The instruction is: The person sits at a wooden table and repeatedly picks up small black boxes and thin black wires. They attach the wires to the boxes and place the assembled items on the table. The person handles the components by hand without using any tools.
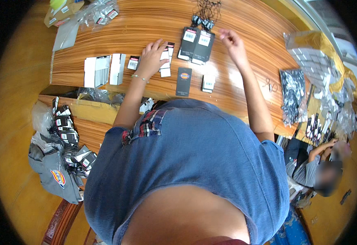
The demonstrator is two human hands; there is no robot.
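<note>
My left hand (149,61) lies with its fingers stretched out over the left edge of some white-and-black label strips (166,61). It presses flat on them and partly covers them. My right hand (233,43) hovers beside two stacks of dark grey hang tags (203,48), fingers loosely bent and apart, with nothing visible in them. Black cords (207,9) trail from the top of those stacks. Nearer to me are a single dark hang tag (183,86) and a small pile of white barcode labels (208,83). A small black-and-white label stack (133,63) lies left of my left hand.
White card stacks (97,71) stand at the left of the wooden table (248,20). Scissors (271,85) and a bagged black bundle (293,92) lie right. Plastic-wrapped packs (315,57) fill the far right. Strung tags (67,130) hang lower left. Another person (307,173) sits lower right.
</note>
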